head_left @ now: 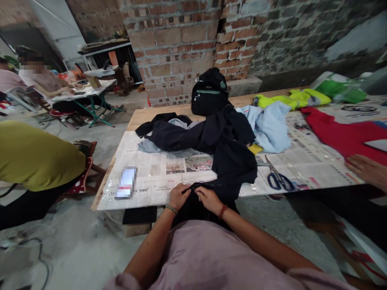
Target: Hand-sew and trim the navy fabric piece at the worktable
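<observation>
Watching from afar, I saw the left hand [179, 197] and right hand [210, 199] close together at the near edge of the table [140, 115], the fingers of both pinching an edge of dark cloth [234, 171]; I judged the work on that edge to be under way and unfinished; how much was done or left I could not tell, the detail between the fingers being too small; the cloth looked nearly black, soft and rumpled, spreading back over newspaper [154, 165] toward a black bag [209, 98]; scissors [279, 180] lay to its right.
</observation>
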Available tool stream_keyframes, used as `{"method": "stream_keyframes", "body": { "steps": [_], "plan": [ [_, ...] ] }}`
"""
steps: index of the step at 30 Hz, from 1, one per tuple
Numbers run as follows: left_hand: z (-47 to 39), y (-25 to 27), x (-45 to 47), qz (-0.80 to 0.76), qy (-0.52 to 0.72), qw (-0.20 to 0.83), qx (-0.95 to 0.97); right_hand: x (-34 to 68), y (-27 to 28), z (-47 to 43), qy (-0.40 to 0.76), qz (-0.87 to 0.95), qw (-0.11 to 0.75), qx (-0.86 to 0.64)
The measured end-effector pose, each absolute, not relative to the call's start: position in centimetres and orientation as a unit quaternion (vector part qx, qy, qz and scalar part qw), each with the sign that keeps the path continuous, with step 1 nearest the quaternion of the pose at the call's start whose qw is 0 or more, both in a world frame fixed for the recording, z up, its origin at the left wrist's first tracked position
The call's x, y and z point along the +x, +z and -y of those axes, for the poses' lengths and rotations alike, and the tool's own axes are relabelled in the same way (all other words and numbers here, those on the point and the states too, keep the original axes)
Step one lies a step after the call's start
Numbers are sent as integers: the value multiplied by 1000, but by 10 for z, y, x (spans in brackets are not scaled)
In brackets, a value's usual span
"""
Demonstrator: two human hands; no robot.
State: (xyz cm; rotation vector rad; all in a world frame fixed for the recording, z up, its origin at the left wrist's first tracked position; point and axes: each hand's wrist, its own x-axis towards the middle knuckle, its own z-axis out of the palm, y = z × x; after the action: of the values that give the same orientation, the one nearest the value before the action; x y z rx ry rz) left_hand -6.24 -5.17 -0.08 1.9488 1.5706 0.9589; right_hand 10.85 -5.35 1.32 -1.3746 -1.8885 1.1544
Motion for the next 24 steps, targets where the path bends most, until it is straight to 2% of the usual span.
{"method": "stream_keyframes", "body": {
  "steps": [24],
  "plan": [
    [52,-1,-62,-573,345,246,702,97,16,49,333,752,164,-544]
  ]
}}
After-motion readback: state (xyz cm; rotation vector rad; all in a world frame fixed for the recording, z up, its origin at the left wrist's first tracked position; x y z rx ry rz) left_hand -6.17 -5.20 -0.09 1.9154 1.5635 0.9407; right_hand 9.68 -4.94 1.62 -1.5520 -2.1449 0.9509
